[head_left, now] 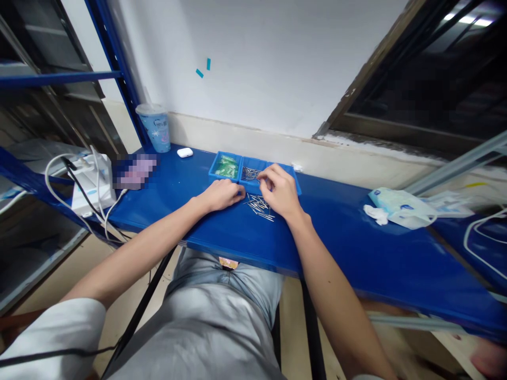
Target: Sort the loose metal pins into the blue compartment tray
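Observation:
My left hand (222,193) rests on the blue table (348,248) just in front of the blue trays, fingers curled in a pinch near the table surface. My right hand (280,191) sits beside it, fingers bent together over the edge of the middle tray (249,172), which holds thin metal pins. A loose pile of the same metal pins (259,206) lies on the table between and below both hands. The left tray (225,166) holds small green parts. What either pinch holds is too small to see.
A plastic cup (155,125) and a white earbud case (184,152) stand at the back left. A white device with cables (91,182) lies on the left. A tissue pack (400,207) and crumpled tissue lie at the right. The white wall runs behind.

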`<action>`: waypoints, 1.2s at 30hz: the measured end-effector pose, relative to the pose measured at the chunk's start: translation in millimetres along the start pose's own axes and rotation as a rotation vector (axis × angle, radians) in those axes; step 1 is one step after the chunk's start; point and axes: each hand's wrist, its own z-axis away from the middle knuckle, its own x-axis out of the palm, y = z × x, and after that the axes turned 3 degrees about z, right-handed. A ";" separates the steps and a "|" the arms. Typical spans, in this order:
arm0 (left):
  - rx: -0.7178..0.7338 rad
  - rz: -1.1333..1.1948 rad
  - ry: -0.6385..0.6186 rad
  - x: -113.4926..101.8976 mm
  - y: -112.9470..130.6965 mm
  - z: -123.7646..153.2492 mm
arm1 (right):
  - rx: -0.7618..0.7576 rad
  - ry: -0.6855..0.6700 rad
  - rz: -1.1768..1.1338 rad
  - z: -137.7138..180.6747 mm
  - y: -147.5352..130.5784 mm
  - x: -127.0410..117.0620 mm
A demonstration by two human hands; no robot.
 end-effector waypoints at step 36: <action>0.131 0.164 0.203 -1.0 7.6 3.8 | 0.003 -0.101 -0.035 1.8 0.2 1.1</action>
